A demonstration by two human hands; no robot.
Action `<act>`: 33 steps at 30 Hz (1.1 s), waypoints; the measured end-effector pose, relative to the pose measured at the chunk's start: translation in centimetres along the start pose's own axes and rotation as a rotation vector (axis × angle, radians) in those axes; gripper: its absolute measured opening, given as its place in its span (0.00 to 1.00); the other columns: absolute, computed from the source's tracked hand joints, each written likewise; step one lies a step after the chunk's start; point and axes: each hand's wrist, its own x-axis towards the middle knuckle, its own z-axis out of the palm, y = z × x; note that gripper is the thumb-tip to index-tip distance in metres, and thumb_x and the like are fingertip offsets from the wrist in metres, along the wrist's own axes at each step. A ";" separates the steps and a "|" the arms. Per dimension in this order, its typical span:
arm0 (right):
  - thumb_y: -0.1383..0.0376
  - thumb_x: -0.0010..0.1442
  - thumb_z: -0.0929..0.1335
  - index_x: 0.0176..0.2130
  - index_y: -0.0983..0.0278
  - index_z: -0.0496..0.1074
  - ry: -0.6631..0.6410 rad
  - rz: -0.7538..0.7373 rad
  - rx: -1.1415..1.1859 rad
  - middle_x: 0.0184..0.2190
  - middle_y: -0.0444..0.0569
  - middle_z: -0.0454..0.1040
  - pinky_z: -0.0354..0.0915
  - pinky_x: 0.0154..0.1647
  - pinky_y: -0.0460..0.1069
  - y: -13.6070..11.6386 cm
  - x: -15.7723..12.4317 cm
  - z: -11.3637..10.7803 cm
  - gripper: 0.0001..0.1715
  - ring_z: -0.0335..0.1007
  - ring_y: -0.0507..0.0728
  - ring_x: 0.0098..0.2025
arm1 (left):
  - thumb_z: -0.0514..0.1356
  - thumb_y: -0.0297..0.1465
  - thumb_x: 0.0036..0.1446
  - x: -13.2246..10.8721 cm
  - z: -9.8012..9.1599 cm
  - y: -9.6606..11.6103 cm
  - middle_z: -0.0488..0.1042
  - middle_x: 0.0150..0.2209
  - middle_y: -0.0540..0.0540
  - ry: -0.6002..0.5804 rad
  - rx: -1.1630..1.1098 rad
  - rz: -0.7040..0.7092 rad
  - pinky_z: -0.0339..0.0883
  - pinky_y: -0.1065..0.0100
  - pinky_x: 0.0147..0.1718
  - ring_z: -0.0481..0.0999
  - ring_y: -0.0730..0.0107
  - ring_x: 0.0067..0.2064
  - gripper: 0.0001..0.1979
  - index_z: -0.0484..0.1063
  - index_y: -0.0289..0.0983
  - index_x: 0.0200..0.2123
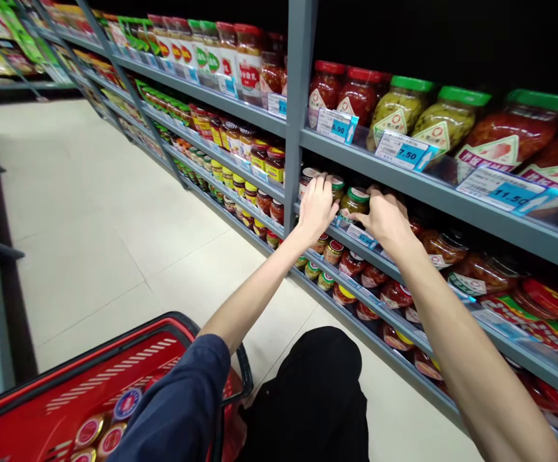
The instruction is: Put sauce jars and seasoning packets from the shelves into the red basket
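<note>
My left hand reaches onto a middle shelf, its fingers curled over a green-lidded jar that it partly covers. Just right of that, another green-lidded glass jar with greenish-brown contents stands upright between my hands. My right hand is bent around this jar's right side, the thumb lying across its front and the fingers curled behind. How firmly the fingers grip is hard to see. Left of my left hand stands a pale-lidded jar, partly hidden by the fingers.
A red shopping basket with several small lidded jars stands at lower left. Large jars fill the shelf above my hands, behind a shelf edge with price tags. A grey upright post divides the shelving. Pale floor tiles run along the aisle.
</note>
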 end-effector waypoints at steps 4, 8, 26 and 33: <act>0.44 0.60 0.72 0.64 0.70 0.63 -0.012 0.004 0.002 0.53 0.70 0.75 0.68 0.55 0.61 -0.3 0.0 -0.2 0.46 0.72 0.73 0.55 | 0.58 0.28 0.63 0.0 -0.2 0.0 0.65 0.63 0.28 0.006 0.018 -0.003 0.57 0.53 0.67 0.64 0.47 0.66 0.26 0.61 0.26 0.63; 0.45 0.60 0.72 0.62 0.71 0.65 -0.002 0.007 -0.004 0.51 0.70 0.76 0.68 0.55 0.62 -0.7 0.0 -0.3 0.44 0.73 0.74 0.55 | 0.58 0.28 0.62 0.2 0.0 -0.2 0.65 0.64 0.28 0.001 0.018 0.008 0.58 0.52 0.67 0.64 0.46 0.66 0.27 0.60 0.27 0.63; 0.50 0.68 0.66 0.65 0.73 0.61 -0.060 0.023 -0.095 0.49 0.70 0.78 0.69 0.53 0.60 -0.5 -2.8 -3.5 0.38 0.76 0.73 0.52 | 0.55 0.30 0.66 -0.7 -1.2 -2.7 0.63 0.68 0.30 0.035 -0.264 0.167 0.57 0.49 0.68 0.61 0.53 0.70 0.26 0.59 0.31 0.66; 0.63 0.72 0.58 0.59 0.69 0.68 -0.092 0.107 -0.161 0.51 0.66 0.79 0.69 0.54 0.59 4.2 -7.5 -6.5 0.23 0.76 0.70 0.54 | 0.58 0.38 0.67 -0.7 -0.1 4.7 0.74 0.57 0.35 -0.065 -0.368 0.385 0.61 0.49 0.66 0.69 0.53 0.64 0.20 0.69 0.33 0.57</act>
